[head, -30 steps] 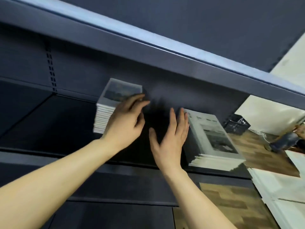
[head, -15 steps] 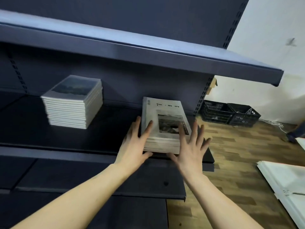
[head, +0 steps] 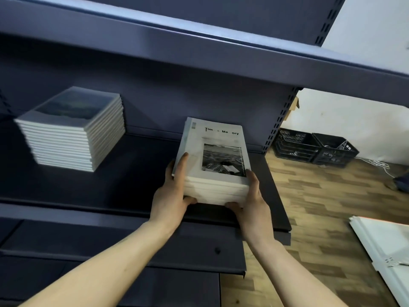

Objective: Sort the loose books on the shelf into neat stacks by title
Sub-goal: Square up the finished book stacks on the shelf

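Two stacks of books stand on a dark blue metal shelf (head: 132, 173). The left stack (head: 73, 129) is tall and neat, with a dark landscape cover on top. The right stack (head: 218, 156) has white covers with a black-and-white photo, and lies near the shelf's right front corner. My left hand (head: 172, 196) grips its left front corner, thumb under the front edge and a finger lying on the top cover. My right hand (head: 252, 200) grips the right front corner, thumb at the bottom front edge.
Another shelf board (head: 221, 54) hangs close overhead. Lower shelves (head: 132, 251) jut out below my arms. Right of the rack is wooden floor (head: 321, 207) with two black crates (head: 314, 147) by the wall, a white cable and white panels (head: 387, 244).
Both hands left the gap between the stacks, reached the white stack with spread fingers, and now clasp its front corners. The view has swung right and come closer.
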